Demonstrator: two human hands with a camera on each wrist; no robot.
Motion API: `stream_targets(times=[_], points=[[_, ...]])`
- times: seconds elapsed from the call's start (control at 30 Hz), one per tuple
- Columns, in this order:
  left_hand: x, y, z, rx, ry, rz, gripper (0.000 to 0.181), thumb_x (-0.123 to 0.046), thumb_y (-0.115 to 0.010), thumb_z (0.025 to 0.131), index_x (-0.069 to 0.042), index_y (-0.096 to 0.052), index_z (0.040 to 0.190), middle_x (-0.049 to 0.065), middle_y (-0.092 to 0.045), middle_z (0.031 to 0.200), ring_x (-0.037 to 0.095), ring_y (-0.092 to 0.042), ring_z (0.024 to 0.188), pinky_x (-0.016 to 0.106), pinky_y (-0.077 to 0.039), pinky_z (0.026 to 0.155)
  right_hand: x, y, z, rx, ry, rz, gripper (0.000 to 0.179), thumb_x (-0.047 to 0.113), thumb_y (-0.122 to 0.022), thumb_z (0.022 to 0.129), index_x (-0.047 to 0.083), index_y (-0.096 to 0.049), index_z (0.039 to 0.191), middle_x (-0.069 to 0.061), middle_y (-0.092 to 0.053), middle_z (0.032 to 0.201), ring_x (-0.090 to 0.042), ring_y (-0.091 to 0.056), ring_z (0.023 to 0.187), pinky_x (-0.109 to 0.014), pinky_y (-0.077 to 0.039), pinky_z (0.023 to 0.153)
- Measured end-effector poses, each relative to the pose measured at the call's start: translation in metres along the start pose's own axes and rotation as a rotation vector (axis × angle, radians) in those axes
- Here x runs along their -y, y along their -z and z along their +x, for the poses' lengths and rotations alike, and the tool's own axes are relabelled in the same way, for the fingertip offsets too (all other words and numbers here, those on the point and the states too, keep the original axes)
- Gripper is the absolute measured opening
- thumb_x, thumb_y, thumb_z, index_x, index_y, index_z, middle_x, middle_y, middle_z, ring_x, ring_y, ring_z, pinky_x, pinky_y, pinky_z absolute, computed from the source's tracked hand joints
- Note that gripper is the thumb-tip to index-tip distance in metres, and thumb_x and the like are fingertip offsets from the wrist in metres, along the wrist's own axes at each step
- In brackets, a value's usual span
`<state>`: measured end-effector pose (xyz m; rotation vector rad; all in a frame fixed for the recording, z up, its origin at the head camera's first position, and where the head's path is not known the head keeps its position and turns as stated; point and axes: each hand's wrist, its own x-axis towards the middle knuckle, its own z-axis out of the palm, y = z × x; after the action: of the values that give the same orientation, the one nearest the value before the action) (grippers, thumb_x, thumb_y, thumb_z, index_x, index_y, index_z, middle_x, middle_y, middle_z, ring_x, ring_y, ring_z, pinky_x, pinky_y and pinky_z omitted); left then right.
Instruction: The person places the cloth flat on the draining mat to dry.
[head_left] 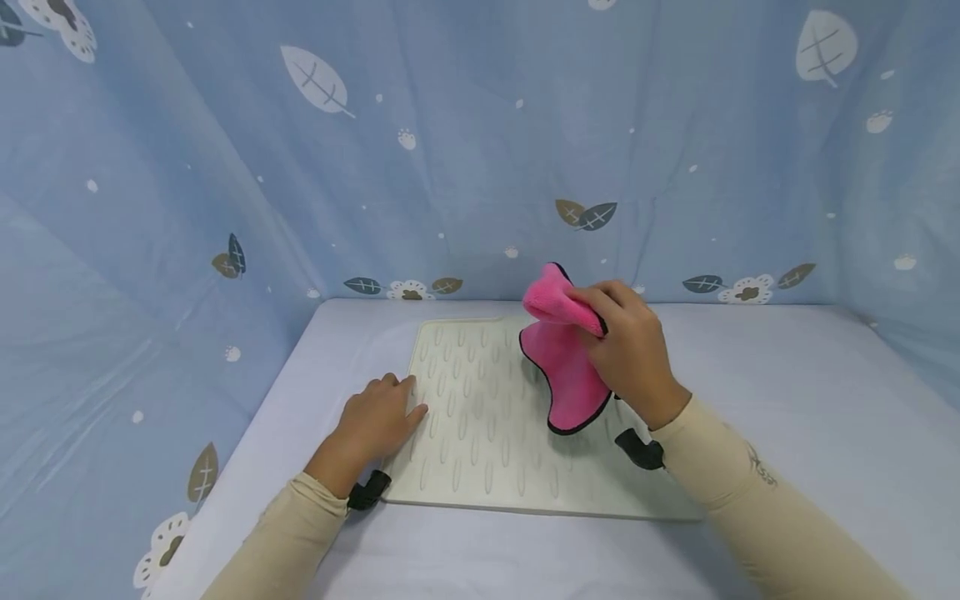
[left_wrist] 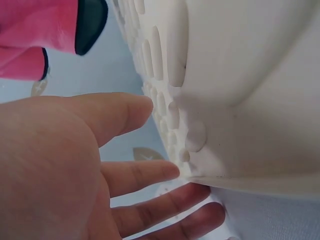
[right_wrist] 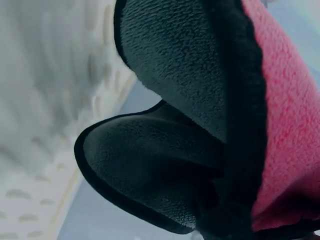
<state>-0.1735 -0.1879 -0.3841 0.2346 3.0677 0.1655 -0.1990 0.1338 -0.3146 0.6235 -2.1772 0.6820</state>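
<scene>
A cream mat with raised oval ridges lies on the white-covered table. My right hand grips a pink cloth with black edging and holds it bunched above the mat's right half. In the right wrist view the cloth shows a dark grey underside and fills much of the picture. At the mat's left edge rests my left hand, fingers spread and straight. The left wrist view shows its fingertips right at the mat's edge, with the thumb over the ridged surface.
Behind the table hangs a blue curtain printed with leaves and flowers, which also runs along the left and right sides. The white tabletop extends to the right of the mat. A black strap piece sits at the left wrist.
</scene>
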Motion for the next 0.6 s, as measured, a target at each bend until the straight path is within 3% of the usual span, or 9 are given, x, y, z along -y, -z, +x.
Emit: stream_targets(times=[0.3,0.6], points=[[-0.001,-0.001,0.003,0.002,0.003,-0.004,0.059,-0.040,-0.060,0.099,-0.002,-0.052,0.143,0.023,-0.060,0.127,0.039,-0.060,0.115,0.054,-0.053,0.086,0.012,-0.025,0.000,0.022,0.005,0.060,0.033,-0.001,-0.079,0.080,0.003,-0.072,0.111,-0.016,-0.065,0.103,-0.029,-0.064,0.092,-0.045,-0.060,0.072],[0.000,0.000,0.002,0.002,0.003,-0.010,0.059,-0.040,-0.060,0.098,-0.003,-0.052,0.144,0.023,-0.060,0.127,0.039,-0.060,0.115,0.054,-0.053,0.086,0.012,-0.040,-0.010,0.203,-0.050,0.008,0.036,0.004,-0.080,0.081,0.006,-0.071,0.115,-0.012,-0.066,0.102,-0.026,-0.064,0.091,-0.041,-0.060,0.072]])
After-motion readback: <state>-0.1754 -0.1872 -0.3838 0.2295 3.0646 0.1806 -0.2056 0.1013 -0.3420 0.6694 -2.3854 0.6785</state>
